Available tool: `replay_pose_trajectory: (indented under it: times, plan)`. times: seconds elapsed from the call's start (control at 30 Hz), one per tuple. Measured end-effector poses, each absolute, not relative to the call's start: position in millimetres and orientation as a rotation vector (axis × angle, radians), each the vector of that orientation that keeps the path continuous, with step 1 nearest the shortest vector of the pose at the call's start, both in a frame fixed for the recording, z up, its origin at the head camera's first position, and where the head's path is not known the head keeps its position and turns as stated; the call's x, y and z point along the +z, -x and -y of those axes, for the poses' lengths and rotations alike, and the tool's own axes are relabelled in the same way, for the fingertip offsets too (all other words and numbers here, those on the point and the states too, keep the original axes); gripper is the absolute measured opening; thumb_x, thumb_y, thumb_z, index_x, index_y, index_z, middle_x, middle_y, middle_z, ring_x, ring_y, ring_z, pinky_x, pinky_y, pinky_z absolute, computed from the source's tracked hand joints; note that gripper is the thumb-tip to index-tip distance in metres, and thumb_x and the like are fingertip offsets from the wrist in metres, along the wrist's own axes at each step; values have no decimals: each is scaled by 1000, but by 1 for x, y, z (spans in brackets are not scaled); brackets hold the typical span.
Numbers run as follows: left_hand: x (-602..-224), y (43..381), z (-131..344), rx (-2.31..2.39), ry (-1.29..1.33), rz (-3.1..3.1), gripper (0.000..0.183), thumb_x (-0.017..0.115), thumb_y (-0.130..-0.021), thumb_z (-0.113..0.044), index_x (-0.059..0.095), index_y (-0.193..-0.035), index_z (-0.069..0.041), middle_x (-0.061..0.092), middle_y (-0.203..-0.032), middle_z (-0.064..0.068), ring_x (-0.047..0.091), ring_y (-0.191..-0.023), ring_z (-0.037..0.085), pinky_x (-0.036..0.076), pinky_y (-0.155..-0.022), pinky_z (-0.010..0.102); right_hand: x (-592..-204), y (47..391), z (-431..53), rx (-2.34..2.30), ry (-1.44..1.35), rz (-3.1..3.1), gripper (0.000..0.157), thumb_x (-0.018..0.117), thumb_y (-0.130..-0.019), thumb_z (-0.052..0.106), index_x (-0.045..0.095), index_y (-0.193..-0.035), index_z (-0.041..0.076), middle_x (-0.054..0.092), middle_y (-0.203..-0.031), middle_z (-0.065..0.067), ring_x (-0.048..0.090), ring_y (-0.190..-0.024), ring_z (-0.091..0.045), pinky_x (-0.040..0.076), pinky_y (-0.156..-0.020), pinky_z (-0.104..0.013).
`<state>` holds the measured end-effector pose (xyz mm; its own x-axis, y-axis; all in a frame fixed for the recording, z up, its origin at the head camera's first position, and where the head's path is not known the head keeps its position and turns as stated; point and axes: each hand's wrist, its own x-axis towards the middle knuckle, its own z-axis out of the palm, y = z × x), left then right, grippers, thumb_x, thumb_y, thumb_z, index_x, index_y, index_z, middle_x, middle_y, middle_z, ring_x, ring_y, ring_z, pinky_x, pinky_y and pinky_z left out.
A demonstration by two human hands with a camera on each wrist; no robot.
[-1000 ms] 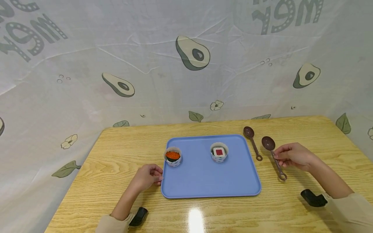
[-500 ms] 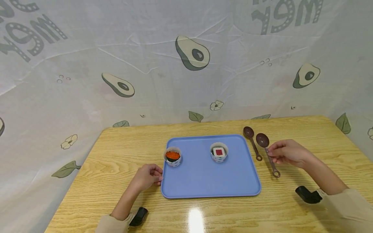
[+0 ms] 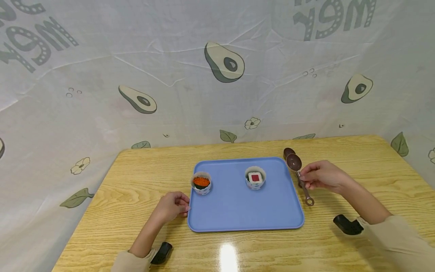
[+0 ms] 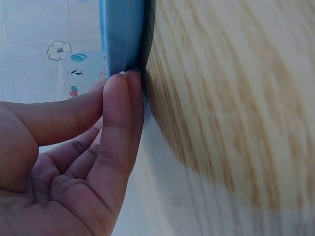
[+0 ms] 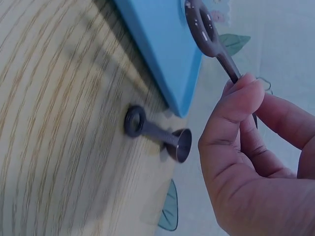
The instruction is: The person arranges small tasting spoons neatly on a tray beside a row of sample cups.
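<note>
In the head view my right hand [image 3: 323,175] pinches a dark brown spoon [image 3: 293,162] by its handle, bowl pointing away from me. It is raised over the table and partly covers a second brown spoon [image 3: 288,151], which lies beside the tray's right edge. The right wrist view shows the held spoon's ring-shaped end [image 5: 195,29] above the fingers, with the lying spoon [image 5: 156,132] beyond. My left hand [image 3: 171,207] grips the left rim of the blue tray [image 3: 238,211] between thumb and fingertips, as the left wrist view [image 4: 118,98] shows.
On the tray, a paper cup [image 3: 202,192] at the left holds sushi with orange roe [image 3: 201,181]. Another paper cup [image 3: 255,186] near the back right holds a white sushi piece [image 3: 255,177] with a red centre. A printed cloth [image 3: 183,105] hangs behind the wooden table [image 3: 156,162].
My right hand has carried the held spoon left toward the tray, so it now overlaps the lying spoon. The left hand, tray and cups have stayed in place.
</note>
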<state>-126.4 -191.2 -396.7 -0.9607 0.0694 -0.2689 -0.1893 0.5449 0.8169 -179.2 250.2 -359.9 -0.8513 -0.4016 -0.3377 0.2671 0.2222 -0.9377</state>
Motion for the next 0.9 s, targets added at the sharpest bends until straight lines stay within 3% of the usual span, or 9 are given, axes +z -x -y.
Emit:
replay_pose_trajectory:
  times: [0.9]
  plan:
    - [-393,125,190,1372,81,-2522,10,61,-79,13,59,-87,8,55,-70,9,58,-60,17,55,-57,30,-366,175,-197,-1731,181,-1909,4,54,-86,-4,57,-88,-6,56,-68,-9,59,-57,-12,52,-54,-23]
